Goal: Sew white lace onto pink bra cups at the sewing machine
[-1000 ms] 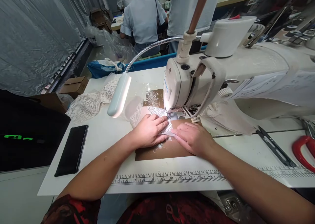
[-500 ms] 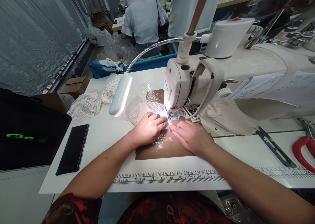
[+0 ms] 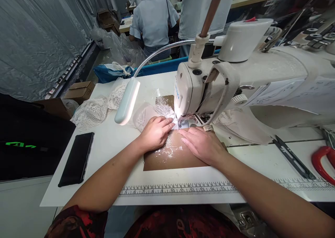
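White lace fabric (image 3: 142,118) lies to the left of the needle area of a JUKI sewing machine (image 3: 184,88). My left hand (image 3: 157,131) is closed over the lace's near edge, its fingertips close beside the presser foot. Part of the lace is hidden under those fingers. My right hand (image 3: 202,143) rests on a shiny brown sheet (image 3: 167,159), fingers stretched out towards the presser foot. Nothing shows in its grasp. Bright lamp light washes out the spot under the needle.
A lamp (image 3: 127,102) on a bendable neck hangs left of the machine head. A phone (image 3: 76,159) lies on the left, beside more lace (image 3: 90,114). Tweezers (image 3: 293,157) and red-handled scissors (image 3: 323,163) lie right. A printed ruler (image 3: 180,190) runs along the front edge. People sit beyond.
My left hand has shifted slightly left and away from me with the lace. The small white piece in front of the needle has moved in under the foot. My right hand has barely moved.
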A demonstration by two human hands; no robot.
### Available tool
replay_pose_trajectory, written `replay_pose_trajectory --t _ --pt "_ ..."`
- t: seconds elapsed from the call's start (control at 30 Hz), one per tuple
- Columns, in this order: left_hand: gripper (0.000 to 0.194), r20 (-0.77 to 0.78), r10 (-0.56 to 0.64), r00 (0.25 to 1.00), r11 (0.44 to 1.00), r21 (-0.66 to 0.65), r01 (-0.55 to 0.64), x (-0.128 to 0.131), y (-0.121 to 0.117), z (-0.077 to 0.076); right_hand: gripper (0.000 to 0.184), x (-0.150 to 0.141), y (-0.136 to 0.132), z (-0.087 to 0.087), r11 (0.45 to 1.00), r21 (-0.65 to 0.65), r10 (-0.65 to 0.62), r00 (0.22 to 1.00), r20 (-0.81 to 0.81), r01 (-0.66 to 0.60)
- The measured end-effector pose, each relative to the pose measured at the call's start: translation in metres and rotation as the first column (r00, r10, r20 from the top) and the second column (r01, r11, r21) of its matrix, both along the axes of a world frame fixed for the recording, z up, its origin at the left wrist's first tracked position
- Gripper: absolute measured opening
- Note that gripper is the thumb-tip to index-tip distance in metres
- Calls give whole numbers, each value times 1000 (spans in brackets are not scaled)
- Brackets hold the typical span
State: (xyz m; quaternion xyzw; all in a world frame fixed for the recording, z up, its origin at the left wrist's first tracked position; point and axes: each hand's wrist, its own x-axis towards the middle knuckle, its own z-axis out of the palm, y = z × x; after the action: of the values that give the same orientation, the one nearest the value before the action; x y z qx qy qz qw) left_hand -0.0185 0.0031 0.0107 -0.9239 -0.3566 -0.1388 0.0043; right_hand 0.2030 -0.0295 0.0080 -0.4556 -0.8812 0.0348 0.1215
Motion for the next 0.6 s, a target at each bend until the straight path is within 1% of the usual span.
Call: replay_pose_trajectory --t 0.13,0.23,0.33,0.4,0.5,0.6 --pt "38 37 36 999 999 -30 -35 -1 0 0 37 1 -1 0 999 -26 29 999 -15 -29" --pt "38 64 64 996 997 -49 -61 0 -2 1 36 2 -1 -1 999 -36 27 999 -20 -28" --pt "39 77 83 994 996 -35 -81 0 -3 1 36 0 -3 2 999 -38 36 999 -6 -36" --pt "39 85 100 991 995 -12 -99 -1 -4 0 34 -1 -6 9 998 -48 45 999 17 -45" --pt "37 90 137 987 990 22 -139 -5 -1 -4 29 2 -14 24 995 -85 55 996 77 -48" --pt "39 108 183 977 981 47 -189 -9 0 -6 27 17 -30 42 982 -188 33 991 127 -9"
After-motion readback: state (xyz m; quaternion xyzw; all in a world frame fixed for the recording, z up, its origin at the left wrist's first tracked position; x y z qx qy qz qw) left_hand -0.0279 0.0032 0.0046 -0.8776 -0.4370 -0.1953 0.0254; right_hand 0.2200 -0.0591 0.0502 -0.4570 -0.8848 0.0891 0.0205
